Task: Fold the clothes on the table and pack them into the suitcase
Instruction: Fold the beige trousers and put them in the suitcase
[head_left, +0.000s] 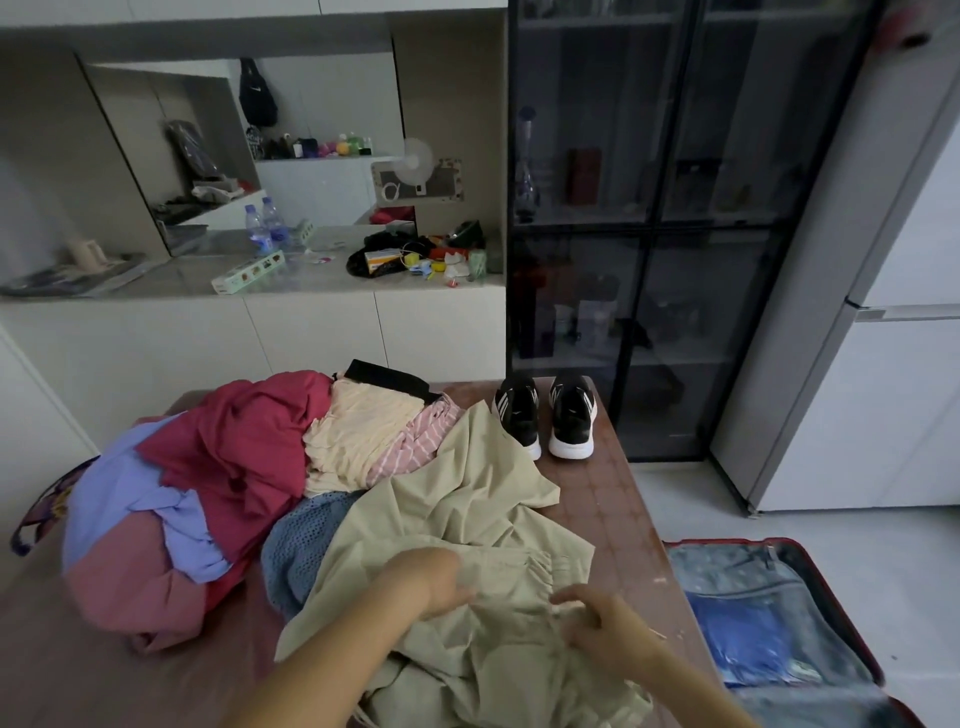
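A crumpled beige garment (467, 499) with a gathered waistband sprawls unfolded over the near right part of the table (613, 499). Left of it is a loose heap: crimson top (239, 441), lavender piece (119, 499), cream top (358, 431), pink striped cloth (410, 447), blue mesh knit (301, 545). The red suitcase (769, 577) lies open on the floor beside the table's right edge.

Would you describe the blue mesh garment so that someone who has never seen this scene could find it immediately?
The brown table's left side carries a heap of clothes. At the heap's near edge, partly under the beige garment, lies the blue mesh garment. It alone has an open, holed weave; the nearby lilac garment is smooth.
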